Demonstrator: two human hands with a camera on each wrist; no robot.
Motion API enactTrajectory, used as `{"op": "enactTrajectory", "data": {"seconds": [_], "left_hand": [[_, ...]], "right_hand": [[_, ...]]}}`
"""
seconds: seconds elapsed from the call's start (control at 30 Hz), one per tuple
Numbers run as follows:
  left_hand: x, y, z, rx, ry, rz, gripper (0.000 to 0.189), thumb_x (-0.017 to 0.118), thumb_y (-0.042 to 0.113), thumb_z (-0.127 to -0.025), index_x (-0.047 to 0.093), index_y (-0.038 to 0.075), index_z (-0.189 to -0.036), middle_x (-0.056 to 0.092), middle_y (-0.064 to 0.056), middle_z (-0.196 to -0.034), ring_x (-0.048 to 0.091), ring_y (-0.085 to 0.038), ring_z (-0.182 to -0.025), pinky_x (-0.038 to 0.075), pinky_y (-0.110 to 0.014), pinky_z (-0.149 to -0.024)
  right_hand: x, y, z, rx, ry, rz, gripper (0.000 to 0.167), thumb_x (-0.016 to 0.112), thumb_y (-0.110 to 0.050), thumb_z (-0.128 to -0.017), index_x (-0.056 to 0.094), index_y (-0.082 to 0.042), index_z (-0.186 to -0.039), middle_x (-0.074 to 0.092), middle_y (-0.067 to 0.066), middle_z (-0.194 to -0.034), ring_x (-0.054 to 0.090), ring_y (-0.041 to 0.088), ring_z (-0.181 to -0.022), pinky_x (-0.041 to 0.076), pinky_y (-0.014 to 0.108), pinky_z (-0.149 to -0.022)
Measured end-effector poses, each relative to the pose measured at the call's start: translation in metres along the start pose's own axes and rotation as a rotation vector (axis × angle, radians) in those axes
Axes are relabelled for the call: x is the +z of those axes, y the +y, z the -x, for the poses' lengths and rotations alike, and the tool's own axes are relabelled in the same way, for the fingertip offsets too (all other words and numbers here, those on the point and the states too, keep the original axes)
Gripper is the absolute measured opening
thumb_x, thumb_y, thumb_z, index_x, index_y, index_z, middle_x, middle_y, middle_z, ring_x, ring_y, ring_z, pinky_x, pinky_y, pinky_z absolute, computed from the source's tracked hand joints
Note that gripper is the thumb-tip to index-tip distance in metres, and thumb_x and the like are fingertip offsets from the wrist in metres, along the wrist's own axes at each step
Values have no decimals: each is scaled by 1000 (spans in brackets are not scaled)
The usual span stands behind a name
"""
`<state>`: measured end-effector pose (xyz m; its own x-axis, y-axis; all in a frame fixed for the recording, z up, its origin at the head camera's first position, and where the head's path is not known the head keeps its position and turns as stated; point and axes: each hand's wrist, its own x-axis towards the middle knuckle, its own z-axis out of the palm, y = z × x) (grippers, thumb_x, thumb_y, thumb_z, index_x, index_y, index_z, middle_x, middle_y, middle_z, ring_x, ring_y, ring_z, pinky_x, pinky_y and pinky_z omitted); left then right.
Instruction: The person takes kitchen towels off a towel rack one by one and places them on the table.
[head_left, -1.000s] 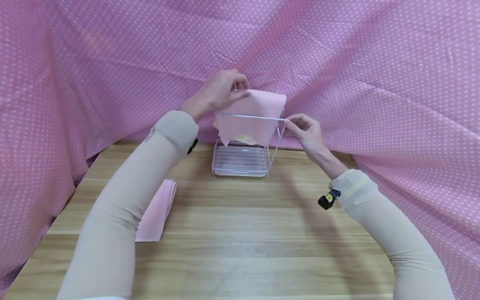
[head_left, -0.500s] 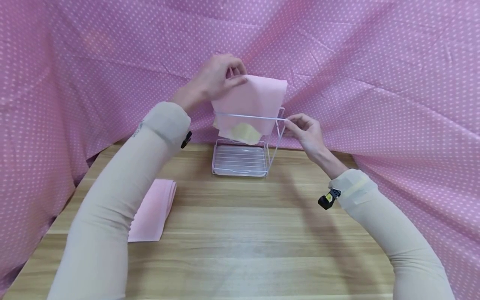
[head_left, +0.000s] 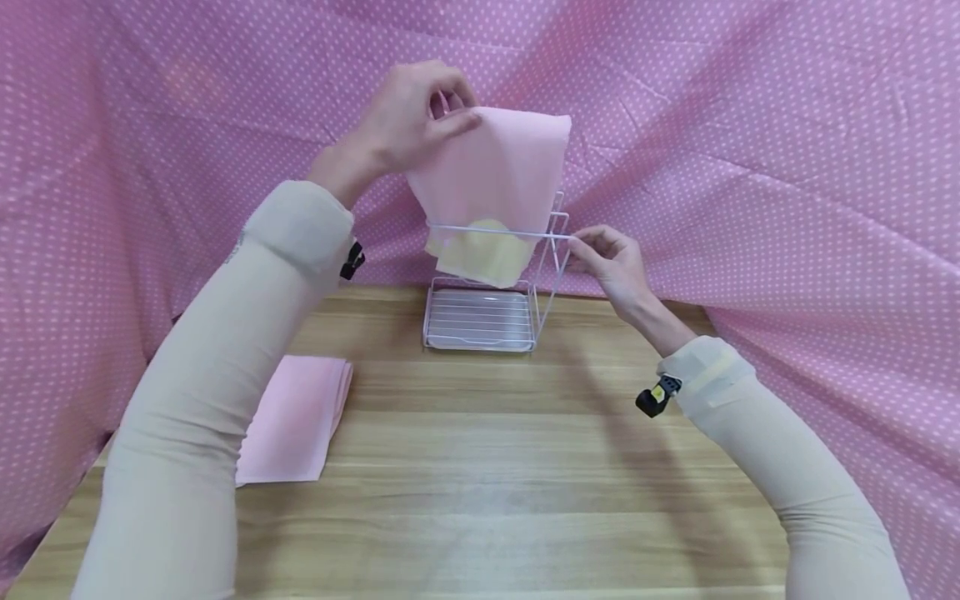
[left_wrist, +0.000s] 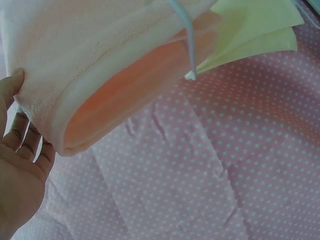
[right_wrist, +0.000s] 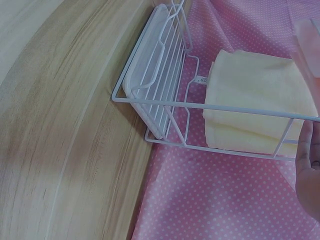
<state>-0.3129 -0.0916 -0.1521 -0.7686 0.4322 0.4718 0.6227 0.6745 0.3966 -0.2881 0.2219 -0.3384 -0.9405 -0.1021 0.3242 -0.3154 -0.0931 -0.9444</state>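
Note:
A pink cloth (head_left: 502,167) hangs folded over from my left hand (head_left: 412,117), which pinches its top edge between thumb and fingers. The left wrist view shows this cloth (left_wrist: 75,55) as soft and fuzzy, with a wide loop at its fold. Below it a yellow cloth (head_left: 487,262) hangs at the white wire rack, partly behind its front bar (head_left: 517,233). Seen from the right wrist, the yellow cloth (right_wrist: 255,100) drapes in layers between the rack's rails. My right hand (head_left: 615,262) grips the rack's upper right corner.
Under the rack's wire grid sits a white drip tray (head_left: 480,321). A folded pink cloth (head_left: 292,421) lies on the wooden table (head_left: 487,483), partly hidden by the left sleeve. Polka-dot pink fabric (head_left: 712,125) hangs behind and at the sides.
My left hand has risen and moved left, lifting the pink cloth higher, so more of the yellow cloth shows. My right hand stays on the rack corner.

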Motion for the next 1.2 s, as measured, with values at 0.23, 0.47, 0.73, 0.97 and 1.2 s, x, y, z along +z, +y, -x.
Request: {"op": "enactTrajectory", "data": {"seconds": [0.23,0.47,0.73,0.97,1.2], "left_hand": [[-7,7,6,11,50,13,24,70,25,-103,74,4,-114,68,-7,-109,52,-4,-90,45,-19,-85],[-16,10,11,47,103,43,22,72,22,-101,75,3,-111,69,-9,-106,52,-2,-85,44,-17,-80],[-25,14,19,54,149,76,21,73,22,-100,76,3,-109,58,11,-93,53,2,-84,46,-17,-80],[-37,22,30,95,162,70,20,74,21,-100,76,2,-108,58,10,-92,53,2,-84,45,-17,-79],[-44,22,54,111,123,35,19,73,20,-100,77,3,-108,68,-5,-98,53,1,-85,46,-16,-78]], "right_hand": [[-2,1,1,3,-8,-26,12,70,-3,-99,75,-13,-98,77,-2,-91,76,12,-78,65,27,-78],[-1,2,1,-4,-15,-38,15,68,0,-100,74,-13,-97,77,-2,-90,77,14,-79,65,26,-78],[-3,3,3,4,-12,-40,15,68,0,-100,74,-13,-97,78,-1,-90,78,15,-80,66,28,-79],[0,1,3,-7,-5,-48,15,69,0,-100,75,-13,-97,78,-2,-90,78,15,-79,66,29,-78],[2,-1,3,0,-3,-36,13,70,-2,-99,75,-14,-98,77,-2,-89,77,15,-79,65,27,-77]]}}
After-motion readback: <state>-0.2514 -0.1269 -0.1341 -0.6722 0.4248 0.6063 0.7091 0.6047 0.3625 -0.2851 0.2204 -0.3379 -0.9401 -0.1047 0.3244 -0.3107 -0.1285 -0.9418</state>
